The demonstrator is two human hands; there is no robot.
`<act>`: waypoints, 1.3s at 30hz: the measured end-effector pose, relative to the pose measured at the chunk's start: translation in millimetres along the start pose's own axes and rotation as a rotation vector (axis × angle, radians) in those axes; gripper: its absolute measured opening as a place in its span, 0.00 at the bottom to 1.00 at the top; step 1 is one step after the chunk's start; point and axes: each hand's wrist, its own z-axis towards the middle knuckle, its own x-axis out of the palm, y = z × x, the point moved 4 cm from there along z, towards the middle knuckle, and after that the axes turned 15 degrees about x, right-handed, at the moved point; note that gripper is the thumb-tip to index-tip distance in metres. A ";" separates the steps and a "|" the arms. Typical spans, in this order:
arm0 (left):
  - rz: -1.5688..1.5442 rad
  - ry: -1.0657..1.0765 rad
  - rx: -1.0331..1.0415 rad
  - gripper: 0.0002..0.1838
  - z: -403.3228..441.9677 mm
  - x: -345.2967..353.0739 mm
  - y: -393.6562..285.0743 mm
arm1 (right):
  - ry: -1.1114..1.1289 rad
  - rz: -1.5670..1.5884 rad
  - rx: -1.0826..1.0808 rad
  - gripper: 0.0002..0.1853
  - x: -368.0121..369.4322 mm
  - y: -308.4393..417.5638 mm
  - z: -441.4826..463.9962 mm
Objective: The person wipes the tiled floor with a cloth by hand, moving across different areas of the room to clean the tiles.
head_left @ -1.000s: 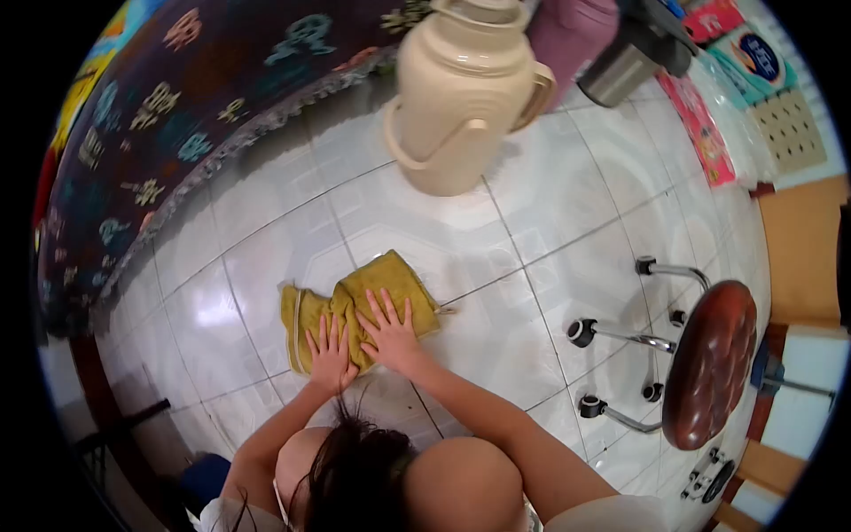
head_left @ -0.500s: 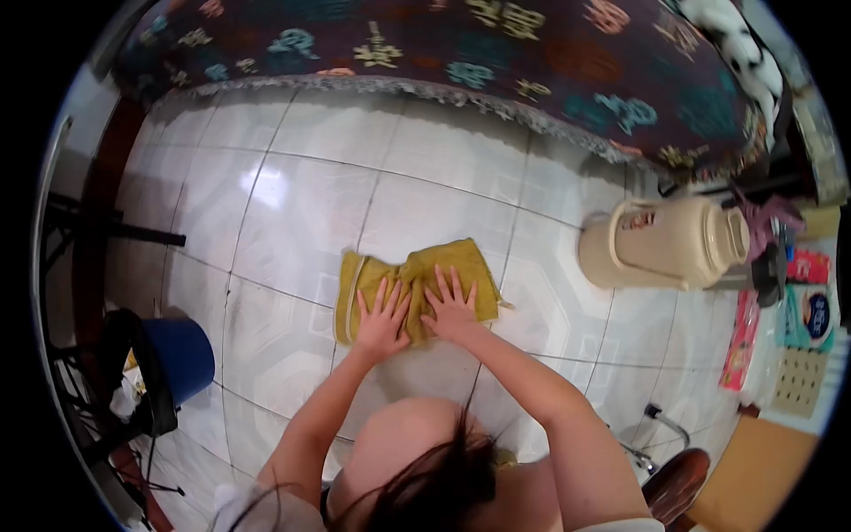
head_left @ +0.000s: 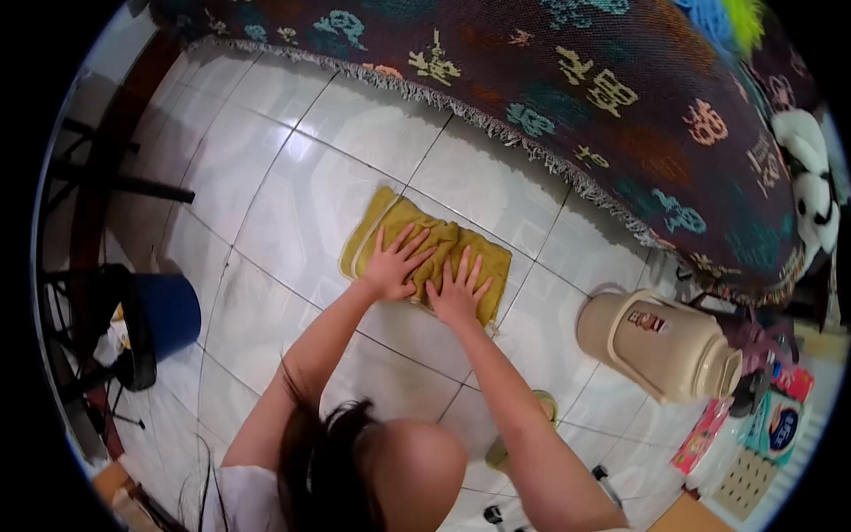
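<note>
A mustard-yellow towel (head_left: 377,222) with a pale stripe near its left end lies on the white tiled floor, bunched up in its middle. My left hand (head_left: 394,266) presses flat on the left half of the cloth, fingers spread. On its right half rests my right hand (head_left: 457,293), also flat with the fingers apart. The two hands are close together without touching. Part of the towel is hidden beneath both palms.
A beige thermos jug (head_left: 651,341) is on the right, near tissue packs (head_left: 776,426). A dark patterned, fringed cover (head_left: 496,71) hangs along the far side. To the left are a blue bin (head_left: 168,310) and black metal legs (head_left: 124,182). A green slipper (head_left: 499,455) shows below.
The view has turned and shifted. Both hands and the towel have slid forward over the tiles, closer to the fringed cover. The hands stay flat on the cloth.
</note>
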 end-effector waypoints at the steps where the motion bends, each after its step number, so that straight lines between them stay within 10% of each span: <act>1: -0.026 0.026 -0.013 0.47 1.2 -3.3 0.5 | 0.046 -0.012 -0.006 0.38 -1.0 -2.5 0.0; 8: -0.070 0.206 -0.166 0.47 7.9 -8.0 -2.1 | 0.033 0.110 -0.106 0.38 -2.1 -6.5 7.1; 22: -0.062 -0.310 -0.294 0.42 -54.0 24.3 -49.4 | -0.145 -0.038 -0.353 0.37 30.1 4.0 -31.1; 39: -0.070 -0.342 -0.529 0.42 -215.1 72.0 -137.3 | -0.151 -0.273 -0.894 0.35 109.8 12.9 -144.1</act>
